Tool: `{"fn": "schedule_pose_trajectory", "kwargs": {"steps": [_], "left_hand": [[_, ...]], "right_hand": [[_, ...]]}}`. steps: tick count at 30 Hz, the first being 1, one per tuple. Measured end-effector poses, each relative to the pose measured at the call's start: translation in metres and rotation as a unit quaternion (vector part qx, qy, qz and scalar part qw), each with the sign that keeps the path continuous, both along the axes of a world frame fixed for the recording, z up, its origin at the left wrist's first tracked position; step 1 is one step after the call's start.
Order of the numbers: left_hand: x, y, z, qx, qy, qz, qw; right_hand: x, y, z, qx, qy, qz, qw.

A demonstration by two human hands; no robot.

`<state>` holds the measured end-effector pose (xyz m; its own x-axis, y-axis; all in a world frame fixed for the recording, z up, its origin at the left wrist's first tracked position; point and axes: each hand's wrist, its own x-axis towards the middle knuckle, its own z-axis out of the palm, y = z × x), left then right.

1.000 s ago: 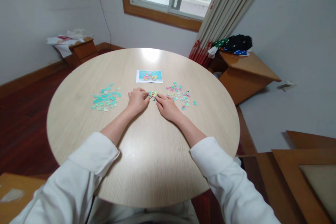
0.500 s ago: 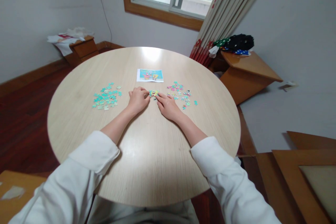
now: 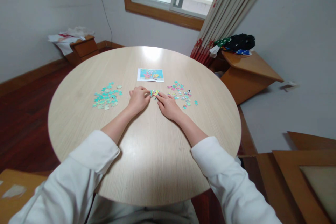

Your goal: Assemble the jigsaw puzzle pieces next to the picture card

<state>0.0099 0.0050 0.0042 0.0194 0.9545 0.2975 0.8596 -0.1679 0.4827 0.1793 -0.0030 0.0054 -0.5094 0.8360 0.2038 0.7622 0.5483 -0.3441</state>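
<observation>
A small joined patch of jigsaw puzzle (image 3: 154, 93), yellow and teal, lies flat on the table between my two hands. My left hand (image 3: 139, 98) is closed, its fingers curled and their tips at the patch's left edge. From the other side my right hand (image 3: 168, 105) presses its bent fingertips on the right edge of the patch. Fingers cover parts of the patch, so single pieces there are hard to make out. Just beyond lies a printed picture card (image 3: 151, 75) with pink and yellow cartoon figures.
Loose teal and pale jigsaw pieces (image 3: 107, 96) are spread left of my left hand. To the right lies a mixed group of pink, teal and yellow pieces (image 3: 181, 92). All rest on a round wooden table (image 3: 141, 168). A window and curtain (image 3: 223, 10) stand behind.
Both hands stay almost in place at the puzzle patch, with at most slight finger movement. The whole view has shifted very slightly.
</observation>
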Motion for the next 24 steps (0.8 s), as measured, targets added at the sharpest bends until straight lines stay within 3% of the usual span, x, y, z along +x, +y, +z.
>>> {"fn": "schedule_pose_trajectory", "kwargs": {"steps": [24], "left_hand": [[0.002,-0.007,0.012,0.052,-0.015,-0.029,0.998]], "right_hand": [[0.000,-0.002,0.001,0.022,0.049,0.020,0.998]]}}
